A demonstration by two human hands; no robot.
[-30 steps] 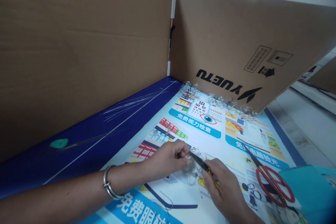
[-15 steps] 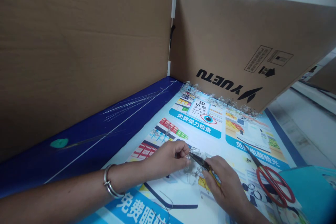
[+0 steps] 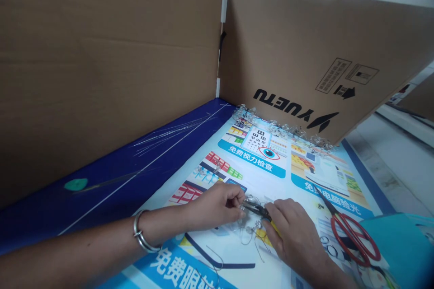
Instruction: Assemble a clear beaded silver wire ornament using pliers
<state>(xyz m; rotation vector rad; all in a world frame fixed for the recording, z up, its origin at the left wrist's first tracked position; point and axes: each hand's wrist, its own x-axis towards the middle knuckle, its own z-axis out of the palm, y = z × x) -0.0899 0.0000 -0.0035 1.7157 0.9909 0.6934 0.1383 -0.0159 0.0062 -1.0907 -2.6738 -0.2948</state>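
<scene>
My left hand (image 3: 217, 205) is closed in a pinch on a wire piece (image 3: 249, 229) of thin silvery wire with clear beads; its fingertips partly hide it. In my right hand (image 3: 296, 230) is a pair of pliers (image 3: 258, 209) with dark jaws and yellow handles, the grip mostly covered by my fingers. The jaw tips reach the wire beside my left fingertips; whether they clamp it I cannot tell. Loops and loose wire ends hang below the pliers, over the printed poster (image 3: 244, 253).
Red-handled scissors (image 3: 354, 232) lie to the right, by a teal item (image 3: 400, 248). Beaded wire pieces line the cardboard wall (image 3: 325, 45) at the back. Straight wires (image 3: 169, 133) and a green object (image 3: 76, 184) rest on the blue surface. A bent wire (image 3: 219, 267) lies in front.
My right hand has turned and shifted slightly right, so the pliers now lie flatter. The beaded wire loops below have changed position. My left hand stays almost in place.
</scene>
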